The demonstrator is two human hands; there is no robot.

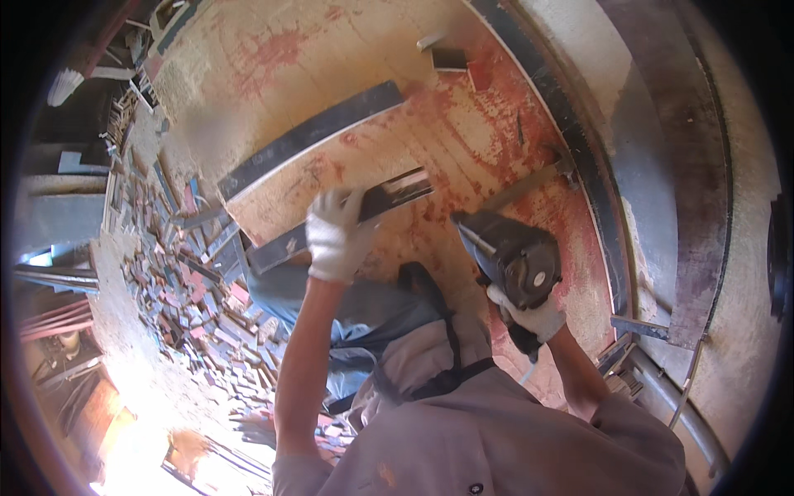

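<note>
My left hand [335, 236], in a white glove, grips a dark narrow wooden strip [397, 190] that lies slanted on a red-stained plywood sheet [463, 124]. My right hand [533, 318], also in a white glove, holds a black handheld power saw [509, 252] just right of the strip, with its nose pointing toward the strip's end. A longer dark strip [310, 136] lies parallel on the sheet, farther away.
A heap of small wood offcuts [198, 306] covers the sawdust floor at the left. A dark rail [571, 140] edges the sheet on the right, with a metal pipe [670, 405] at lower right. A small block [448, 58] sits on the far part of the sheet.
</note>
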